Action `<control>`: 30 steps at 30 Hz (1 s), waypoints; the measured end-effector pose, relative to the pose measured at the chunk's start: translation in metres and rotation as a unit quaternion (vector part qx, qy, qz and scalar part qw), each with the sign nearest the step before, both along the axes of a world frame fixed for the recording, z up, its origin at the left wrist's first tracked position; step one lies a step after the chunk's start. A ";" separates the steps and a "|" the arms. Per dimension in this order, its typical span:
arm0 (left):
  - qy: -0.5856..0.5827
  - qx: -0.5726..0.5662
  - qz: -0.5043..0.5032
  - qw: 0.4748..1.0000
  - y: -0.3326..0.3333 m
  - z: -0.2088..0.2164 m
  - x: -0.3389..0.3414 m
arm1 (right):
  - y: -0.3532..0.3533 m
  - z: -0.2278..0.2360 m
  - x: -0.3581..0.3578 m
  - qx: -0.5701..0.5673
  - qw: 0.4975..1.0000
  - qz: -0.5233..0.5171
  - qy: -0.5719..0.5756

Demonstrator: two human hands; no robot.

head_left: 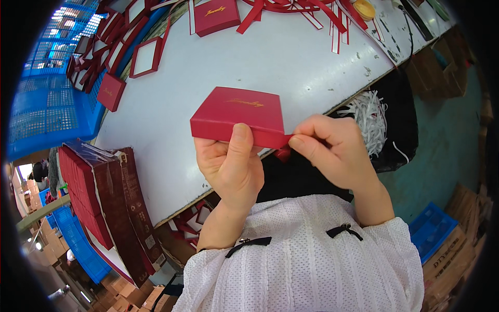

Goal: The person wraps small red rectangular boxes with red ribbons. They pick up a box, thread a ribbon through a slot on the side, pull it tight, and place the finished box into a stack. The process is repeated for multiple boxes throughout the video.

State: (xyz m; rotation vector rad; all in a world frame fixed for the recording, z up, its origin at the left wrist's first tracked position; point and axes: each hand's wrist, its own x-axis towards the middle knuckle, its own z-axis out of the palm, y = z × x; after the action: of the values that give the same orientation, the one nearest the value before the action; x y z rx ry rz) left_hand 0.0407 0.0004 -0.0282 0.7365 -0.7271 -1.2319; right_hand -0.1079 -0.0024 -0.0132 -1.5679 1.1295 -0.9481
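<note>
A square red jewelry box lid (239,110) with gold lettering on top is held up over the near edge of the table. My left hand (231,166) grips it from below and in front, its thumb pressed on the near side wall. At the lid's right corner, my right hand (332,148) pinches a red ribbon (283,153) between thumb and forefinger. Part of this ribbon hangs below the corner. The lid's underside is hidden from view.
The white table (171,104) holds another red box (215,16) and cut ribbons (296,6) at the back. A blue crate (47,112) and a heap of small red boxes (106,44) lie left. A carton (117,203) of red boxes stands nearer; shredded paper (370,122) lies right.
</note>
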 end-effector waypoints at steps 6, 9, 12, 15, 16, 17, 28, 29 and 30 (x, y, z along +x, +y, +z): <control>0.359 0.109 -0.046 0.926 -0.006 0.003 0.025 | -0.014 0.000 -0.022 -0.068 0.996 -0.053 -0.013; 0.442 0.107 -0.116 0.883 -0.006 0.003 0.033 | -0.018 -0.004 -0.025 -0.074 0.995 -0.046 -0.050; 0.481 0.117 -0.139 0.858 -0.002 0.008 0.030 | -0.020 -0.004 -0.021 -0.075 0.995 -0.042 -0.058; 0.528 0.142 -0.173 0.819 0.002 0.009 0.029 | -0.020 -0.005 -0.018 -0.062 0.995 -0.040 -0.070; 0.544 0.152 -0.188 0.804 0.002 0.007 0.030 | -0.019 -0.005 -0.018 -0.056 0.995 -0.039 -0.076; 0.539 0.147 -0.189 0.807 0.002 0.005 0.029 | -0.018 -0.005 -0.017 -0.056 0.995 -0.041 -0.074; 0.192 0.060 -0.058 0.978 -0.008 -0.011 0.007 | -0.010 -0.009 -0.017 -0.124 0.987 -0.076 0.061; 0.236 0.066 -0.077 0.966 -0.009 -0.008 0.012 | -0.013 -0.010 -0.024 -0.127 0.988 -0.069 0.049; 0.279 0.073 -0.094 0.953 -0.009 -0.004 0.014 | -0.015 -0.009 -0.027 -0.128 0.989 -0.059 0.035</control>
State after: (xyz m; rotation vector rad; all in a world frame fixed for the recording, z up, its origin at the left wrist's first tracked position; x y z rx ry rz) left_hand 0.0552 -0.0081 -0.0327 0.4052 -0.2413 -1.5890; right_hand -0.1350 -0.0177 -0.0219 -1.7666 1.1976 -1.1630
